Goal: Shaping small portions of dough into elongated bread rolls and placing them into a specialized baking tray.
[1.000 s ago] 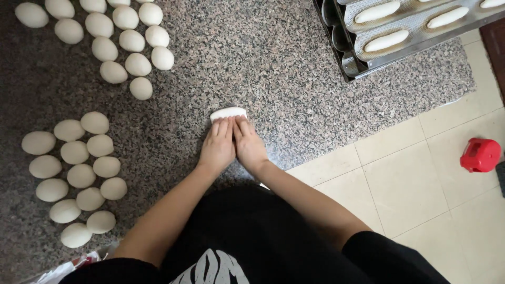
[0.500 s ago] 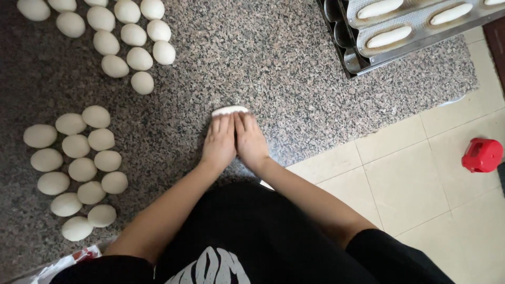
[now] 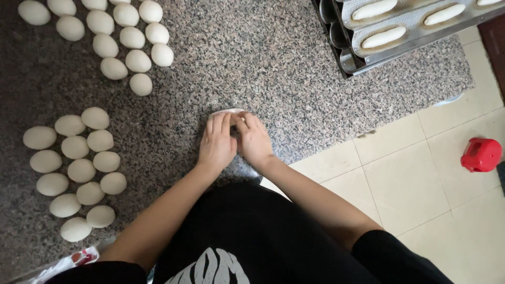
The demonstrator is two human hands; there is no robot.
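A flat white piece of dough (image 3: 227, 112) lies on the speckled granite counter (image 3: 273, 63), mostly hidden under my fingers. My left hand (image 3: 217, 143) and my right hand (image 3: 253, 139) rest side by side on it, palms down, fingers curled over its near edge. Only the far rim of the dough shows beyond my fingertips.
Several round dough balls sit in a cluster at the left (image 3: 79, 163) and another at the upper left (image 3: 115, 37). A metal baking tray (image 3: 363, 58) with shaped dough loaves (image 3: 384, 37) stands at the upper right. A red object (image 3: 481, 154) lies on the tiled floor.
My hands have drawn slightly toward me over the dough, covering more of it; less of the white piece shows than a second ago.
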